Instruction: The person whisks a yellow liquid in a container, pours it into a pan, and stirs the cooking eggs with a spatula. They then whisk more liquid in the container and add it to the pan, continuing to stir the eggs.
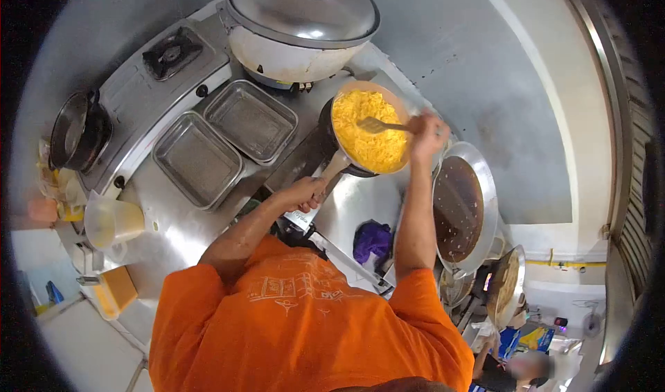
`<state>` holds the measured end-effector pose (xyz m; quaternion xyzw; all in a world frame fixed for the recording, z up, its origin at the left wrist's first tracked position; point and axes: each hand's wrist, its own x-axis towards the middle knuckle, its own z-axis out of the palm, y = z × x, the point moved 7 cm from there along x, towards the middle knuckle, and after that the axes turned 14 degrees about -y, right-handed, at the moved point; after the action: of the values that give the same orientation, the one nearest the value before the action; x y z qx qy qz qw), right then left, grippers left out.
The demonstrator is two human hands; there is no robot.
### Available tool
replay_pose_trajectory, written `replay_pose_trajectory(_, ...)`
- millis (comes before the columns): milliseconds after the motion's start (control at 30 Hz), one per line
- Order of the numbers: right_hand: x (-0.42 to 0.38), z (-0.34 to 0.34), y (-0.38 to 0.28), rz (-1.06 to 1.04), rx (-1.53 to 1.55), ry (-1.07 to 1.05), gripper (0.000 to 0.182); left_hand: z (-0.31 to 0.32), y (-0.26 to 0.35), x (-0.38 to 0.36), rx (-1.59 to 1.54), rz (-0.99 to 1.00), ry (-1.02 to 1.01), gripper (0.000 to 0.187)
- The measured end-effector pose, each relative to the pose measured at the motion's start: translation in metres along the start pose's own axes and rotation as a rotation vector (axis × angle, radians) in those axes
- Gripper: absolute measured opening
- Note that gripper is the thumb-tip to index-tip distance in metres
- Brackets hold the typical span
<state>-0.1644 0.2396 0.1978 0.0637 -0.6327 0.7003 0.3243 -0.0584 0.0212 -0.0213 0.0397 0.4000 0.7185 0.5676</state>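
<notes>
The pan (395,99) is in front of the person, and its handle (336,165) points back toward the body and to the left. The left hand (303,194) has its fingers wrapped around this handle. The right hand (429,134), over the pan's right side, grasps the spatula (374,125); its long axis lies nearly crosswise, blade pointing left over the yellow food (366,145) in the pan. Left of the pan are two trays (251,120); right of it, a bowl (489,208).

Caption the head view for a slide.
Left hand grips the pan handle; right hand holds a spatula over the yellow food.
</notes>
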Motion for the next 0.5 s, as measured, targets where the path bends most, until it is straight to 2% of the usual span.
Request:
replay_pose_trajectory(67, 0.007, -0.037, -0.001, 0.171, 0.247, -0.235, 0.023, 0.000, 0.001, -0.001, 0.011, -0.002, 0.041, 0.039)
replay_pose_trajectory(133, -0.011, -0.032, -0.030, 0.144, 0.230, -0.246, 0.042, 0.002, 0.004, -0.002, 0.010, 0.010, 0.036, 0.040)
replay_pose_trajectory(200, -0.037, -0.053, -0.009, 0.249, 0.298, 0.042, 0.045, 0.000, 0.000, 0.001, 0.028, -0.009, 0.024, 0.040)
replay_pose_trajectory(300, -0.064, -0.052, 0.027, 0.257, 0.439, 0.107, 0.043, 0.004, 0.004, -0.003, 0.020, -0.033, -0.039, 0.038)
replay_pose_trajectory(400, -0.074, -0.030, 0.051, 0.154, 0.550, 0.145, 0.042, 0.004, 0.006, -0.003, 0.055, -0.059, 0.002, 0.037)
replay_pose_trajectory(433, -0.073, -0.020, 0.058, 0.077, 0.642, 0.060, 0.032, 0.005, 0.006, -0.004, 0.020, -0.085, -0.002, 0.036)
replay_pose_trajectory(500, -0.070, -0.014, 0.080, 0.048, 0.520, 0.217, 0.030, 0.001, 0.003, -0.001, 0.002, -0.075, -0.006, 0.035)
